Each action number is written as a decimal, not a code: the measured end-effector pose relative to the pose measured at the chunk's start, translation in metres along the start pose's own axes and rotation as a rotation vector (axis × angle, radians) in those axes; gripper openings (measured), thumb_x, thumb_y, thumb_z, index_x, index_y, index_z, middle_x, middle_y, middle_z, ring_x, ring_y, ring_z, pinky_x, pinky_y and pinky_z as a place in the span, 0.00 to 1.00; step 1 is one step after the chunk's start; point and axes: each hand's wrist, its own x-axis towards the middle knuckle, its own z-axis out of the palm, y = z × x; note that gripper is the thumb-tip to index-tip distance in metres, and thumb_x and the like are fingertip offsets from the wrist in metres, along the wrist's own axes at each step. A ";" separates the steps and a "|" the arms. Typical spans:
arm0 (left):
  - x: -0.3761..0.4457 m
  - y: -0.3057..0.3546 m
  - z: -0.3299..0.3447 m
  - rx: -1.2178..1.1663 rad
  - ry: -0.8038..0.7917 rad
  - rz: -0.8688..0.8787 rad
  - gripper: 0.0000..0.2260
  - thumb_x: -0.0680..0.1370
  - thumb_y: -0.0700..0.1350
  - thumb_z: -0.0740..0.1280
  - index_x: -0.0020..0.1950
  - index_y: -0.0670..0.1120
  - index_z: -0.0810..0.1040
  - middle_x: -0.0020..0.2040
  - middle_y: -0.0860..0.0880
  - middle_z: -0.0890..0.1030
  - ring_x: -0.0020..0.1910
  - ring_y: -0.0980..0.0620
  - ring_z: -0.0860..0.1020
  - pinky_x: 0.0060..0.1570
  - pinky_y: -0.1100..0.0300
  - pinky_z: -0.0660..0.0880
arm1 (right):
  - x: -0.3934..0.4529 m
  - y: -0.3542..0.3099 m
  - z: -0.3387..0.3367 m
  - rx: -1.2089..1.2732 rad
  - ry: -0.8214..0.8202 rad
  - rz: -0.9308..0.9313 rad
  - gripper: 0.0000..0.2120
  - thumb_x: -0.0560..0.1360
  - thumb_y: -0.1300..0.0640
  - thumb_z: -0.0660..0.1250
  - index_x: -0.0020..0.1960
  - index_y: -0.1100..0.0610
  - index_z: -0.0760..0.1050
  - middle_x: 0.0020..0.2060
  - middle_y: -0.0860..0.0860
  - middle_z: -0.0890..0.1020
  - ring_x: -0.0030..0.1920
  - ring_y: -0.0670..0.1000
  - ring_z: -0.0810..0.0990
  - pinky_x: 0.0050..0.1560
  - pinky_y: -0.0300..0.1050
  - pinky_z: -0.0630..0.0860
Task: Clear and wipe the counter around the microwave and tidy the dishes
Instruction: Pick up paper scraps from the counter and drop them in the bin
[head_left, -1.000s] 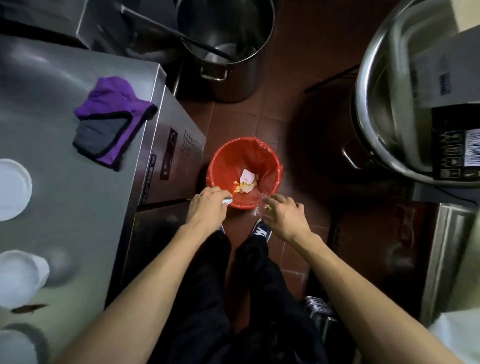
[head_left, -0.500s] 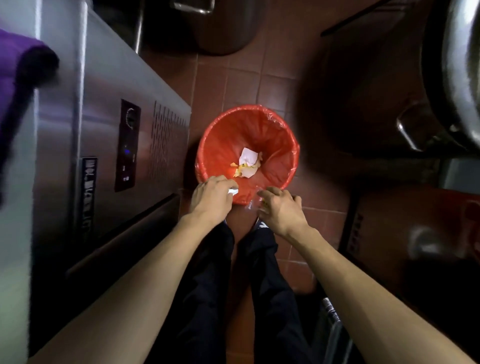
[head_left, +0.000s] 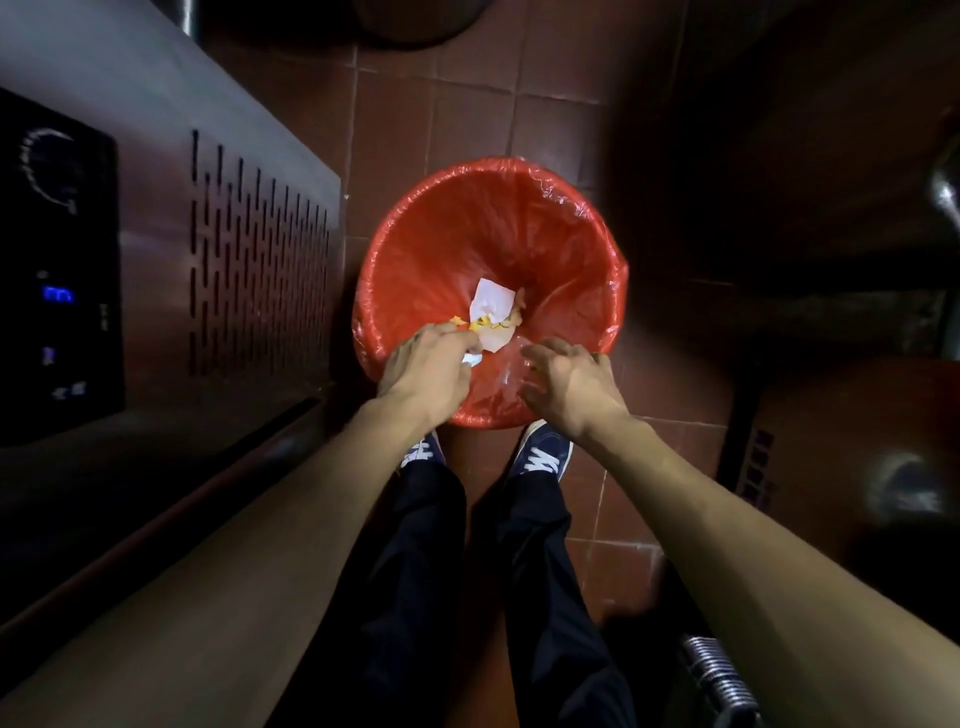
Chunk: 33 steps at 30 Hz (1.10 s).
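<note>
Two hands (left hand (head_left: 423, 371), right hand (head_left: 569, 384)) over red bin (head_left: 566, 249).

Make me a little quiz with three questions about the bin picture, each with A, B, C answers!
1. Where does the bin stand?
A. On the counter
B. On the tiled floor, before the person's shoes
C. Inside a cupboard

2. What colour is the bin's liner?
A. Red
B. Blue
C. Green

3. What is the left hand doing?
A. Lying flat on the floor
B. Pinching a small white scrap over the bin
C. Holding a cup

Answers: 1 B, brown tiles surround it and the shoes sit just below its rim. 2 A, the plastic is red all round. 3 B, a white bit peeks out from its curled fingers, above the bin's near edge.
</note>
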 end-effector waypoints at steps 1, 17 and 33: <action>0.002 -0.001 0.003 -0.004 0.001 0.002 0.15 0.79 0.41 0.65 0.64 0.53 0.79 0.62 0.51 0.77 0.64 0.46 0.73 0.63 0.50 0.72 | 0.003 0.001 0.002 -0.007 0.007 -0.007 0.24 0.77 0.47 0.65 0.72 0.48 0.68 0.71 0.52 0.71 0.68 0.58 0.71 0.67 0.57 0.64; -0.015 -0.008 -0.007 0.033 0.018 -0.037 0.14 0.81 0.48 0.63 0.67 0.52 0.76 0.63 0.50 0.77 0.64 0.45 0.73 0.64 0.48 0.70 | -0.015 -0.001 0.004 -0.003 -0.015 0.029 0.27 0.79 0.47 0.64 0.75 0.48 0.63 0.78 0.53 0.62 0.76 0.57 0.61 0.73 0.58 0.57; -0.138 0.072 -0.115 0.121 0.097 0.003 0.19 0.81 0.51 0.59 0.71 0.51 0.72 0.68 0.49 0.75 0.68 0.45 0.71 0.67 0.48 0.65 | -0.137 -0.052 -0.111 -0.070 0.096 -0.083 0.27 0.77 0.50 0.66 0.74 0.50 0.66 0.75 0.53 0.67 0.73 0.59 0.66 0.68 0.57 0.63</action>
